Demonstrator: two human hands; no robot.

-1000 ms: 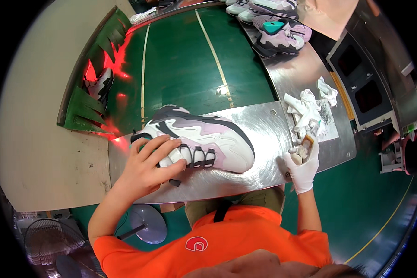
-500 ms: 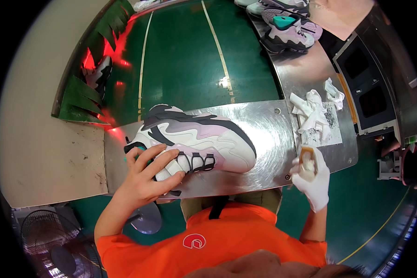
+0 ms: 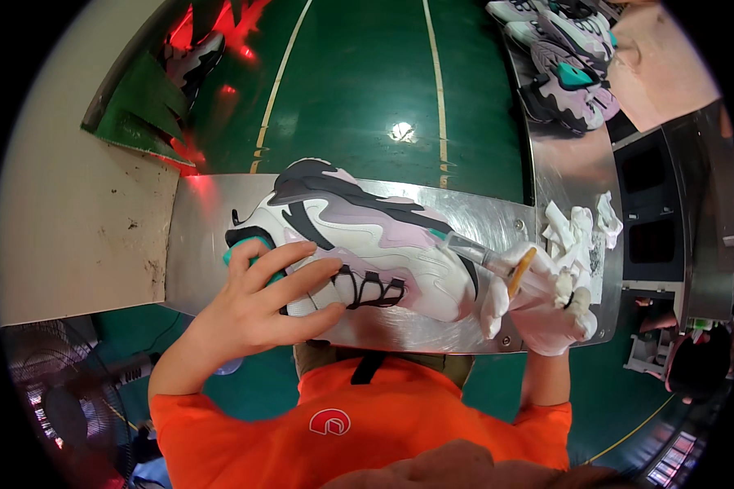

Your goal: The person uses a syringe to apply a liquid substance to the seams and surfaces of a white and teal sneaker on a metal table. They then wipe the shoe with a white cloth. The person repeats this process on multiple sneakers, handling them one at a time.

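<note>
A chunky white, lilac and black sneaker (image 3: 412,265) lies on its side on the metal plate, its toe to the right and its sole edge away from me. My bare left hand (image 3: 261,306) is closed over the tongue and collar, fingers by the black laces; teal shows inside the opening. In a white glove, my right hand (image 3: 550,314) grips a slim grey, tube-like tool (image 3: 475,253), whose thin tip meets the sole edge near the toe. A tan-edged piece (image 3: 522,271) stands out from the same glove; its kind is unclear.
Crumpled white cloths (image 3: 579,232) lie right of the plate. Several similar sneakers (image 3: 575,85) are piled at the far right beside brown paper (image 3: 669,65). A green conveyor belt (image 3: 359,90) runs away from me; another shoe (image 3: 194,63) sits by green flaps under red light.
My right hand has moved left to the shoe's toe and brought the grey tool against its sole edge. My left hand stays on the shoe. The view has shifted slightly.
</note>
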